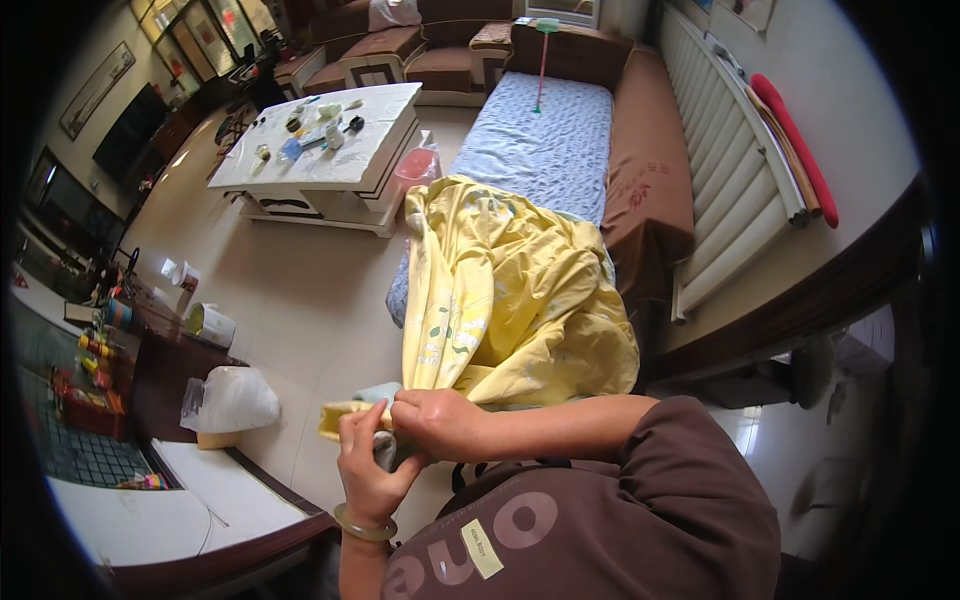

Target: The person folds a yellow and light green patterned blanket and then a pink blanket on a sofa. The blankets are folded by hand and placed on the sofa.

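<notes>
A yellow fabric cover with a white daisy print (525, 292) lies rumpled over the near end of a sofa seat spread with a blue patterned cloth (555, 142). My right hand (439, 424) is closed on a gathered edge of the yellow cover. Close beside it, my left hand (371, 457), with a bangle at the wrist, has its fingers and thumb around a yellow corner of the cover (337, 420) and a grey-green piece of cloth. What lies between the two hands is partly hidden by the fingers.
A white coffee table (315, 172) bearing small items stands ahead on the left, a pink bin (416, 165) beside it. A stuffed plastic bag (236, 401) and white buckets (210, 325) are at the left. A radiator (720, 150) runs along the right wall. A pink-handled swatter (541, 67) lies on the blue cloth.
</notes>
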A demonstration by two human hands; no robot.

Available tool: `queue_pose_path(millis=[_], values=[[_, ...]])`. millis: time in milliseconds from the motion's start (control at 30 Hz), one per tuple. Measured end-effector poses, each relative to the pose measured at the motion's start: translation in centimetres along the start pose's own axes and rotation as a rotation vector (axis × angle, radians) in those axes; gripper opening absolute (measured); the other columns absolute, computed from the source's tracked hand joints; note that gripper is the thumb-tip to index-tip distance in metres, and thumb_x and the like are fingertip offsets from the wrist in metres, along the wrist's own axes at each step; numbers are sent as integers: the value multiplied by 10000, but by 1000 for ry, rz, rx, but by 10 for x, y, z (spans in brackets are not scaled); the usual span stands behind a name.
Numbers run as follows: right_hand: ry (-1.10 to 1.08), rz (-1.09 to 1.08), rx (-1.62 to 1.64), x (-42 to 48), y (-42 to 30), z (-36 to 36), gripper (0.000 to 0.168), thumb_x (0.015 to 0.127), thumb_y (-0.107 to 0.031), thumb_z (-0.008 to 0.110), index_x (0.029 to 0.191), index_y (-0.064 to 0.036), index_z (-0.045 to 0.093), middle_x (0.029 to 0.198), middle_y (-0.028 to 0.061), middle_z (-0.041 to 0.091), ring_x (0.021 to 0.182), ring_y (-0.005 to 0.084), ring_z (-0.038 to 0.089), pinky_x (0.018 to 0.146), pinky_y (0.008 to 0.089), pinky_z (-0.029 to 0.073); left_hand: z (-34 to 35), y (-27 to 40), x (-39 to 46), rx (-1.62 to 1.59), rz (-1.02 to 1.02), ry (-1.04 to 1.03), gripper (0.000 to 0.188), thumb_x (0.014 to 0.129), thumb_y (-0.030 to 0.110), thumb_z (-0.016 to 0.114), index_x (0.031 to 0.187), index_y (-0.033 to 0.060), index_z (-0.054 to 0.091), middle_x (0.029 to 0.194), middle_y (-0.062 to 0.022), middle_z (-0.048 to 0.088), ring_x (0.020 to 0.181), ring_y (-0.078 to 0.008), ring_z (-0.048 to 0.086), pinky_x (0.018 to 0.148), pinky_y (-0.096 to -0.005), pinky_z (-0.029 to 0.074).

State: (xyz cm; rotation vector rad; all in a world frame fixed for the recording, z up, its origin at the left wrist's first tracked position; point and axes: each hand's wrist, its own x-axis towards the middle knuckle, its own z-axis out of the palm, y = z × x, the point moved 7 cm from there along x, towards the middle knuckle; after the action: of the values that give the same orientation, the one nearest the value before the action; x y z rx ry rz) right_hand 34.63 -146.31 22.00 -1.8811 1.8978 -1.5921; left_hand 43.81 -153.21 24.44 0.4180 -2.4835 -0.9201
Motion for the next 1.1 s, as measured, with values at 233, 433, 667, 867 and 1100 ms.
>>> queue_pose_path(millis=[233, 433, 667, 867, 1100], values=[[12, 103, 38, -29, 1, 3, 150, 786, -80, 628, 819, -24, 492, 799, 106, 533, 669, 298, 594, 559, 365, 495, 26, -7, -1, -20, 101, -45, 253, 598, 45, 782, 746, 45, 577, 954, -130, 592, 726, -281, 611, 604, -347, 503], [62, 149, 188, -51, 0, -4, 244, 715, -50, 707, 851, -46, 504, 965, 90, 544, 725, 277, 608, 611, 342, 516, 26, -9, -18, -27, 19, -117, 239, 627, 8, 753, 702, 20, 527, 960, -128, 611, 692, -272, 604, 585, -349, 484], [148, 287, -106, -104, 21, -4, 307, 672, 32, 657, 936, -66, 533, 950, 101, 543, 735, 306, 605, 616, 362, 517, 12, -18, -32, -48, 90, -62, 229, 668, -6, 725, 715, 20, 503, 796, -118, 574, 624, -283, 570, 555, -327, 456], [228, 403, -278, -151, 59, -7, 293, 640, 46, 602, 893, -66, 504, 842, 119, 534, 722, 337, 581, 607, 396, 486, 11, -33, -43, -132, -29, -65, 167, 771, -9, 658, 721, 11, 500, 644, -52, 477, 563, -147, 431, 536, -261, 360], [218, 763, -307, -246, 113, 0, 234, 710, -27, 626, 914, -96, 535, 777, 109, 599, 742, 327, 612, 619, 399, 474, 1, -42, -48, -180, -72, -35, 161, 782, -12, 643, 720, 24, 499, 631, -3, 436, 587, -86, 375, 531, -238, 325]])
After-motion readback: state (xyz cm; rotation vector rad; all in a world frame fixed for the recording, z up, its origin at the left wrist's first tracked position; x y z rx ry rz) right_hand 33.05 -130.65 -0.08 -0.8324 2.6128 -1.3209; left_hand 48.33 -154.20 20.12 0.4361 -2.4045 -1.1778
